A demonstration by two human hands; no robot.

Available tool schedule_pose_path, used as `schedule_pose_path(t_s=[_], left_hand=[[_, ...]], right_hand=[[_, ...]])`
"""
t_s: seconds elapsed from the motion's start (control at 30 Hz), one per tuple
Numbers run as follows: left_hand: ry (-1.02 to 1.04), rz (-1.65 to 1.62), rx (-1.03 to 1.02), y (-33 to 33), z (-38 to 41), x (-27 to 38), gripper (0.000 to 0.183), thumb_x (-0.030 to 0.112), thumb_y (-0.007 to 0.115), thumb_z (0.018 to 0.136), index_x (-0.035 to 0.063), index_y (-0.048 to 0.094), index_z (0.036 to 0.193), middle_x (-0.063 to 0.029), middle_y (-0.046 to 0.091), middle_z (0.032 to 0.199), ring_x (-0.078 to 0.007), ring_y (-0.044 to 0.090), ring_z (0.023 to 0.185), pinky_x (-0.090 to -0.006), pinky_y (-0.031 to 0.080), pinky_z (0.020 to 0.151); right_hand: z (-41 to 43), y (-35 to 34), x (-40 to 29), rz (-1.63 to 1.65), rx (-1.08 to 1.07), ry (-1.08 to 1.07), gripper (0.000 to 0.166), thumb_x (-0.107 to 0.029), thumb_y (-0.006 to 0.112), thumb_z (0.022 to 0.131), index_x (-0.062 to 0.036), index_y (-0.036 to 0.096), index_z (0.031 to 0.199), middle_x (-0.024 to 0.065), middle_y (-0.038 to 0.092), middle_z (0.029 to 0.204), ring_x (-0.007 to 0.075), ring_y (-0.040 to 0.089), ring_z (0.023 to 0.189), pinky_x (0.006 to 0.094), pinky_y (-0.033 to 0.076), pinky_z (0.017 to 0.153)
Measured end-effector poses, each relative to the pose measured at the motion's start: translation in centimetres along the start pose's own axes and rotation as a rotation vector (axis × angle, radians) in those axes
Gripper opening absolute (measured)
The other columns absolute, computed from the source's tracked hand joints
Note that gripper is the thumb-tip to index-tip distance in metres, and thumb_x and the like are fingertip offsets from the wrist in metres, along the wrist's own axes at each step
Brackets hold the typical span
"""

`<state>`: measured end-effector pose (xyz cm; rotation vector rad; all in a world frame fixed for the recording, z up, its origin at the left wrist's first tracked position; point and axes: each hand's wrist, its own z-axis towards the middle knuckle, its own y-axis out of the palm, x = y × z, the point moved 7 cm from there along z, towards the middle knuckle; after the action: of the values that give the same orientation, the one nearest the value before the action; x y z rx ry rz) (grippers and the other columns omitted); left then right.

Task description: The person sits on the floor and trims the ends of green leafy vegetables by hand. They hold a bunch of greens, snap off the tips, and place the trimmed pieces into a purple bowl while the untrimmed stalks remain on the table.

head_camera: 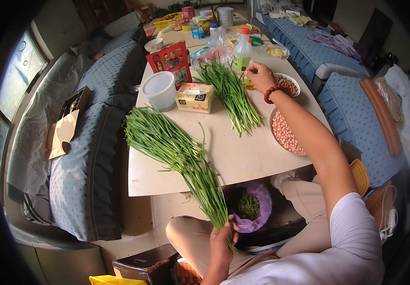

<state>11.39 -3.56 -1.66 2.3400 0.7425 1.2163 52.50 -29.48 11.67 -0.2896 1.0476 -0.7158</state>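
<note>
My left hand point(223, 237) is closed around the stem ends of a bunch of green chives point(208, 192), low in front of the table edge. The bunch reaches up towards a larger pile of chives point(158, 133) at the table's near left. A second pile of chives point(231, 94) lies mid-table. My right hand point(260, 76), with a red bead bracelet at the wrist, is raised beside a clear plastic bottle with a red cap point(242, 53); its fingers are bent, and whether they grip something cannot be made out. Under that forearm are a bowl of pink beans or peanuts point(285, 133) and a bowl of brown ones point(286, 84).
On the table point(247, 156) stand a lidded plastic tub point(159, 91), a tissue pack point(195, 98) and a red printed pouch point(171, 62). A bin with a purple liner point(262, 213) holds green scraps below the edge. Blue-covered sofas point(80, 178) flank the table.
</note>
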Motion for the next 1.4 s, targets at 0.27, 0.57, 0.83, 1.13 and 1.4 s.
schedule_pose_path(t_s=[0.27,0.57,0.83,1.13,1.4], left_hand=[[-0.019,-0.116,-0.022,-2.3,0.5,-0.9,0.029,-0.003,0.042,0.084,-0.0025,0.049,0.113,-0.0168,0.065,0.098,-0.0212,0.061,0.076,-0.0297,0.048,0.068],[-0.054,-0.062,-0.044,-0.4,-1.2,-0.8,0.033,0.003,0.052,0.091,-0.0011,0.049,0.124,-0.0141,0.065,0.103,-0.0184,0.063,0.079,-0.0265,0.050,0.067],[-0.026,-0.065,-0.036,-0.7,-1.4,-1.8,0.031,0.002,0.053,0.091,0.0013,0.051,0.122,-0.0077,0.062,0.088,-0.0133,0.054,0.066,-0.0233,0.039,0.057],[-0.093,-0.073,-0.011,-1.1,-2.1,-2.3,0.024,0.006,0.048,0.096,-0.0037,0.053,0.117,-0.0178,0.065,0.107,-0.0224,0.066,0.087,-0.0277,0.054,0.074],[-0.064,-0.040,-0.038,-2.6,-2.2,-3.0,0.028,0.016,0.047,0.099,-0.0016,0.051,0.120,-0.0139,0.065,0.100,-0.0220,0.066,0.085,-0.0315,0.055,0.076]], right_hand=[[-8.6,-2.2,-10.2,0.439,-0.602,0.107,0.015,-0.019,0.062,0.091,-0.0050,0.059,0.095,-0.0029,0.059,0.083,0.0040,0.055,0.072,0.0192,0.042,0.060],[-28.4,-3.7,-13.9,0.087,-1.214,0.236,0.020,-0.020,0.063,0.086,-0.0023,0.064,0.096,0.0106,0.067,0.087,0.0206,0.065,0.079,0.0336,0.050,0.073],[-37.9,2.0,-10.3,0.410,-1.357,0.551,0.042,-0.035,0.056,0.096,0.0022,0.056,0.116,0.0096,0.063,0.100,0.0129,0.060,0.089,0.0280,0.050,0.077],[-40.4,3.9,-12.3,0.680,-1.083,0.697,0.023,-0.018,0.061,0.094,0.0030,0.063,0.084,0.0044,0.061,0.074,0.0072,0.054,0.061,0.0249,0.048,0.054],[-41.5,4.4,-14.2,0.795,-0.928,0.781,0.019,-0.016,0.061,0.093,0.0015,0.057,0.087,0.0023,0.056,0.068,0.0065,0.050,0.047,0.0241,0.042,0.042]])
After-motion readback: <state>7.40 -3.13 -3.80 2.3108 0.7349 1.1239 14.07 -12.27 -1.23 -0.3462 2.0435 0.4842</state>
